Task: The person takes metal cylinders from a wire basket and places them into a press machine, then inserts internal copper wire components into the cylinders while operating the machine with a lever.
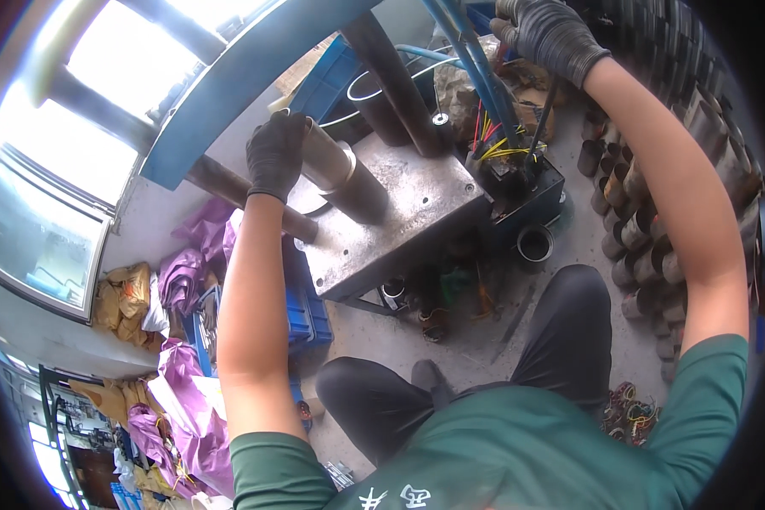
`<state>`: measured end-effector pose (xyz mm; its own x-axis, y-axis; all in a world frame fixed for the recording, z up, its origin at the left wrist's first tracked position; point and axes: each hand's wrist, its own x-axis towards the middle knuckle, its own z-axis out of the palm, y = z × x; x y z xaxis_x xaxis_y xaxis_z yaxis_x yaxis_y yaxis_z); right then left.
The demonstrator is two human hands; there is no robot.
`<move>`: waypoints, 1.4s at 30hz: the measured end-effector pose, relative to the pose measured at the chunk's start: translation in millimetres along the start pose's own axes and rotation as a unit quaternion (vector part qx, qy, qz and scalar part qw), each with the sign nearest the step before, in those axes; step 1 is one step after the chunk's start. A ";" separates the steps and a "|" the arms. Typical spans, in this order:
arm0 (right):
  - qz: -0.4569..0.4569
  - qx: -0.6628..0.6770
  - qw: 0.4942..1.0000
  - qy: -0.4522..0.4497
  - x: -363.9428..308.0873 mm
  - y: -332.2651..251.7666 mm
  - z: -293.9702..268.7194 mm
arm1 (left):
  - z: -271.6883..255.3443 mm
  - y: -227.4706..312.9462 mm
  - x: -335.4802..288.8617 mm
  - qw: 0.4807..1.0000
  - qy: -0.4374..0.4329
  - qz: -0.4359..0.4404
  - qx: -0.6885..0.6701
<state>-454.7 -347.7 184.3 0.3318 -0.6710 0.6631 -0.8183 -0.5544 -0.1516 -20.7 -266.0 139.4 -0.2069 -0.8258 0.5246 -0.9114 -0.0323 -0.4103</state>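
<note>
My left hand point(276, 157), in a dark glove, is closed at the upper end of a grey metal cylinder point(327, 160). This cylinder lines up with a darker metal tube point(361, 197) below it, with a bright ring between them. Both stand over a steel press plate point(408, 191) with bolt holes, between thick round posts point(391, 81). High at the upper right, my right hand point(556, 41), also gloved, has its fingers curled near the picture's edge. What it grips, if anything, is hidden; blue pipes point(480, 64) run to its left.
Another open tube point(381, 106) stands at the plate's back. Yellow and red wires point(497, 149) hang over a black box point(531, 200). Many stacked metal tubes point(641, 229) line the right side. A blue crate point(310, 297) and purple bags point(187, 382) sit at left. A ring point(535, 245) lies on the floor.
</note>
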 end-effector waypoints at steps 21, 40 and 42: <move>0.051 0.046 0.998 -0.010 -4.3 -0.5 8.4 | 12.0 -10.1 -15.0 0.963 0.116 -0.099 -0.224; -0.153 -0.156 0.949 -0.229 -176.0 -11.4 -63.1 | 100.2 30.4 -246.6 0.922 0.098 -0.324 -0.188; -0.164 -0.134 0.949 -0.231 -166.0 -52.0 -64.4 | 103.3 34.1 -234.9 0.920 0.094 -0.332 -0.185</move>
<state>-497.5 -175.8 129.3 0.7098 -0.6623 0.2399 -0.7044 -0.6674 0.2416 33.6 -131.3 -74.9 0.4129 -0.5808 0.7016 -0.9107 -0.2721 0.3107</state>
